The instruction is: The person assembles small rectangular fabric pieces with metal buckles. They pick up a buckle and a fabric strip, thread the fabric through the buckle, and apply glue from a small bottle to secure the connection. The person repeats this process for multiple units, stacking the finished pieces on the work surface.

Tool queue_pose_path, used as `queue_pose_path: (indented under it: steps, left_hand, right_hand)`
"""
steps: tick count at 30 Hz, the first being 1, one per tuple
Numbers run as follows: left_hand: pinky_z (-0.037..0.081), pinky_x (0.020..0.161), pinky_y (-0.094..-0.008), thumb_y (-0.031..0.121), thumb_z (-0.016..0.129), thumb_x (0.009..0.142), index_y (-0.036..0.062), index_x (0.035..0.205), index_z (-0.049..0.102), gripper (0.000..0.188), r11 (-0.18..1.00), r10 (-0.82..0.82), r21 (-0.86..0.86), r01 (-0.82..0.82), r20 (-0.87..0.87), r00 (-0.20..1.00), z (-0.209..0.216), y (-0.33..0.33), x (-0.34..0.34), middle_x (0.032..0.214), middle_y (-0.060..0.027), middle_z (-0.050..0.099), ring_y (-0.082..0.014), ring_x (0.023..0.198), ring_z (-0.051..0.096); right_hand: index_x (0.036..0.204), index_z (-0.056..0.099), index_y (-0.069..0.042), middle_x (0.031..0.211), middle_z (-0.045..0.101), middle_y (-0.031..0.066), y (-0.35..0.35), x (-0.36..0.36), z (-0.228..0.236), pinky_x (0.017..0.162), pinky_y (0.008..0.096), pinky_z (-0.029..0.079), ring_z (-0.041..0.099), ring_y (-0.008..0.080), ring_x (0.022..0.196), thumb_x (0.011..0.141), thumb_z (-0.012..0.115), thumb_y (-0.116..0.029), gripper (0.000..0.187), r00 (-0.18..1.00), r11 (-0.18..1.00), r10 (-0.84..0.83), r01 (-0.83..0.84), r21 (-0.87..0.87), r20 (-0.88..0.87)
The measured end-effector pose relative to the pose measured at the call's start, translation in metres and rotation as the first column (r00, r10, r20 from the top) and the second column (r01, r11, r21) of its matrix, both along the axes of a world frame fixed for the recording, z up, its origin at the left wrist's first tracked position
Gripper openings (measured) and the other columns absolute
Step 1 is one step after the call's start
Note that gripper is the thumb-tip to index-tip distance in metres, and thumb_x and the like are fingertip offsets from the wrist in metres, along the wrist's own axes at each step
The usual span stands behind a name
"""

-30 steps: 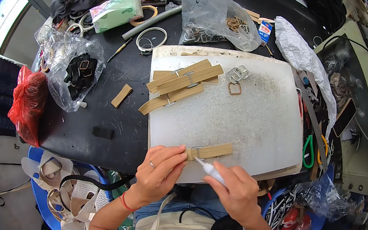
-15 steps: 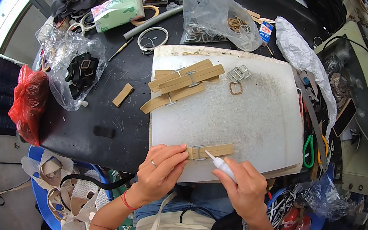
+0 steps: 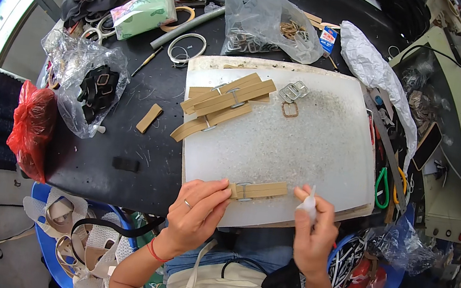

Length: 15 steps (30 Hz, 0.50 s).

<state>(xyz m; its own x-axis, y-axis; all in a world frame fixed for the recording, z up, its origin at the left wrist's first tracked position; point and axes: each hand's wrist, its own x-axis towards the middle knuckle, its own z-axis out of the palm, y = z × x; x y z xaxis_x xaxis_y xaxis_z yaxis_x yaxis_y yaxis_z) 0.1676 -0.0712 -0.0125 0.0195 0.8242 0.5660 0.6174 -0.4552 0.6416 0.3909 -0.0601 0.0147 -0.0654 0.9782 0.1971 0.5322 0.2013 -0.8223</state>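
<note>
Near the front edge of a white board point(image 3: 328, 157), a tan strap point(image 3: 268, 189) lies threaded through a silver buckle point(image 3: 243, 191). The fingers of my left hand point(image 3: 199, 205) are closed on the strap's left end. Off the strap's right end, my right hand point(image 3: 315, 231) grips a small white squeeze bottle point(image 3: 306, 207), its thin nozzle pointing up and away from the strap. Farther back on the board is a pile of similar tan straps point(image 3: 227, 101) with metal buckles. To the pile's right lie several loose silver buckles point(image 3: 294, 90) and a copper-coloured square ring point(image 3: 289, 110).
A short tan strip point(image 3: 149, 118) and a black strip point(image 3: 127, 164) lie left of the board. Bags of buckles point(image 3: 249, 43) stand behind it. Green-handled scissors point(image 3: 382, 187) and a long grey strip lie along its right side. Blue tubs point(image 3: 46, 236) flank my lap.
My right hand has drawn the squeeze bottle off the strap to the right and tipped its nozzle upward. My left hand stays on the strap's left end.
</note>
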Motion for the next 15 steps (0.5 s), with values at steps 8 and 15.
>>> queue_pose_path:
  steps: [8,15]
  left_hand:
    - [0.052,0.079,-0.0351,-0.008,0.076,0.071,-0.0007,0.100,0.070,0.031,1.000,-0.012,0.008,0.012,-0.001,1.000,0.000,0.001,0.000,0.104,-0.0147,0.070,-0.0276,0.085,0.067]
    - [0.048,0.082,-0.0356,-0.002,0.073,0.073,0.0020,0.107,0.070,0.034,0.998,-0.067,-0.008,0.067,-0.128,0.990,0.001,0.000,-0.004,0.112,-0.0089,0.067,-0.0229,0.095,0.065]
  right_hand:
    - [0.110,0.048,0.001,0.118,0.065,0.0219,0.001,-0.017,-0.013,0.093,0.0457,0.043,0.057,0.0367,0.115,0.097,0.058,-0.020,0.027,0.980,0.929,0.136,-0.177,0.324,0.145]
    - [0.112,0.047,0.001,0.119,0.064,0.0221,0.017,-0.028,-0.020,0.096,0.0486,0.046,0.060,0.0387,0.115,0.096,0.059,-0.024,0.032,0.902,0.820,0.404,-0.432,0.375,0.154]
